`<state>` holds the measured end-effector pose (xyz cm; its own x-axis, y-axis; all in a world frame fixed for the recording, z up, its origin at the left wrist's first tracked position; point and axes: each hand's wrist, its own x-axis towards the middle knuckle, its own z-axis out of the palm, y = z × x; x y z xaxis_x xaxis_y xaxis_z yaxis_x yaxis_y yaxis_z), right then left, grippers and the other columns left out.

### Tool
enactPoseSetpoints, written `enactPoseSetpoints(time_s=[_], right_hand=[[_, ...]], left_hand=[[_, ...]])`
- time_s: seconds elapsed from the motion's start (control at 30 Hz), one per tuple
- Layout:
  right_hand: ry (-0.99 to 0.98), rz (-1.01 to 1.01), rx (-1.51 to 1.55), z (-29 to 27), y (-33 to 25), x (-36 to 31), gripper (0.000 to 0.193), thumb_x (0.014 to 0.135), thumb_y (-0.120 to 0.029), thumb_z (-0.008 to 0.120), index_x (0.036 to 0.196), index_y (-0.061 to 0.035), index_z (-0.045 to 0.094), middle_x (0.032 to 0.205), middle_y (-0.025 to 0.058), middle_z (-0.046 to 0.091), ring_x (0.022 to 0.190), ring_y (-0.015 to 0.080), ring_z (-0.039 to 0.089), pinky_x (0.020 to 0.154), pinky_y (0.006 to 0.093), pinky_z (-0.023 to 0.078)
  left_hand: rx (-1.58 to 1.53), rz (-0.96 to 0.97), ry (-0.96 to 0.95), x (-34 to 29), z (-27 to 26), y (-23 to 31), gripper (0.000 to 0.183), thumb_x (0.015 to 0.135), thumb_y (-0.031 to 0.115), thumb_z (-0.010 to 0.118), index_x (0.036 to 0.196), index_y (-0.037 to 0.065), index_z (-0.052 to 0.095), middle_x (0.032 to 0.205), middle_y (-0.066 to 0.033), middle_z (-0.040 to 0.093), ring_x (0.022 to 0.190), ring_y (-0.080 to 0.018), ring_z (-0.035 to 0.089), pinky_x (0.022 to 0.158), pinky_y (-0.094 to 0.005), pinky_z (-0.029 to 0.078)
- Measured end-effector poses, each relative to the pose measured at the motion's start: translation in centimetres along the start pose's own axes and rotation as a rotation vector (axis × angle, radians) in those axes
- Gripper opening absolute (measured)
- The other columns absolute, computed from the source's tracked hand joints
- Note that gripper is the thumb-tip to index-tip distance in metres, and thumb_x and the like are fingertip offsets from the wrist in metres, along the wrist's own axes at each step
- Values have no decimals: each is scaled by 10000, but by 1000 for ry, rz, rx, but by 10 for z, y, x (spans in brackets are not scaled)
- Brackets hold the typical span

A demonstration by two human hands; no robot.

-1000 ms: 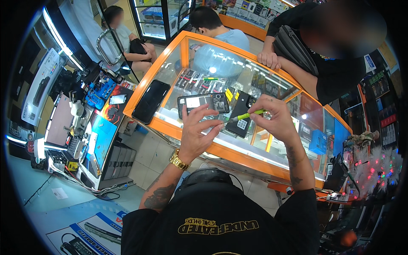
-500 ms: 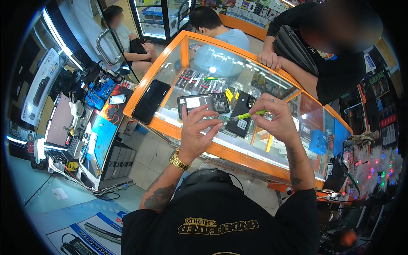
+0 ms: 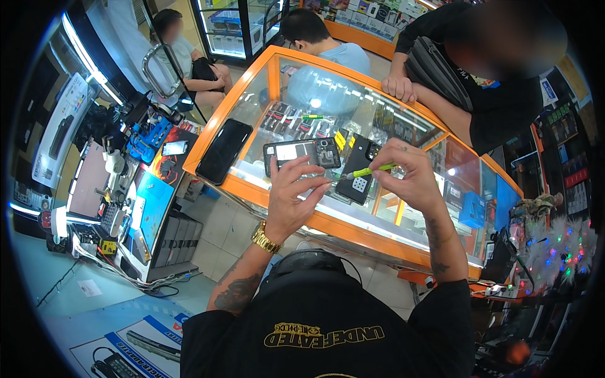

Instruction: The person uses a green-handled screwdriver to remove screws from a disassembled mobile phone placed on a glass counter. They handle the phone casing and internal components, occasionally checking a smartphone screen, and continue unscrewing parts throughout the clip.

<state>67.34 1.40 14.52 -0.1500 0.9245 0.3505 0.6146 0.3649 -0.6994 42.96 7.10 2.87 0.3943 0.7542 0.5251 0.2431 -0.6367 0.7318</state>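
My right hand (image 3: 406,174) grips a green-yellow screwdriver (image 3: 364,171), held nearly level with its tip toward the left. The tip meets the thumb and forefinger of my left hand (image 3: 293,190), which come together in a pinch; whatever is between them is too small to make out. The other left fingers rest over the lower edge of an opened phone (image 3: 324,159), its dark inner frame and pale label showing. Beneath the screwdriver lies a black phone back cover (image 3: 357,162) with a camera cutout. All of this is on the glass counter.
A dark phone (image 3: 224,151) lies at the left end of the orange-edged glass display counter (image 3: 252,195). A small green screwdriver (image 3: 312,116) lies farther back. A person's hands (image 3: 399,89) rest on the far edge. At left stands a workbench with a blue mat (image 3: 151,192).
Almost nothing differs. Both hands, the screwdriver and the phone keep their places.
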Motion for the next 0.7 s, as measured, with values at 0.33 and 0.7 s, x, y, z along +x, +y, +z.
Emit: enactPoseSetpoints(time_s=[0.33, 0.7], right_hand=[[-4, 41, -31, 2, 0, -1, 89, 820, -12, 765, 896, -8, 720, 805, 62, 645, 742, 176, 640, 695, 306, 497], [-16, 8, -187, -11, 7, 14, 96, 859, -16, 759, 930, 15, 703, 849, 89, 671, 764, 193, 682, 687, 301, 535]], left_hand=[[16, 12, -8, 0, -1, 1, 78, 848, 134, 819, 923, 159, 820, 1132, 29, 749, 1318, -272, 575, 1215, -636, 161], [122, -9, 44, 2, 9, 1, 379, 825, 266, 842, 1156, 121, 726, 1271, -39, 661, 1311, -312, 545, 1193, -655, 200]])
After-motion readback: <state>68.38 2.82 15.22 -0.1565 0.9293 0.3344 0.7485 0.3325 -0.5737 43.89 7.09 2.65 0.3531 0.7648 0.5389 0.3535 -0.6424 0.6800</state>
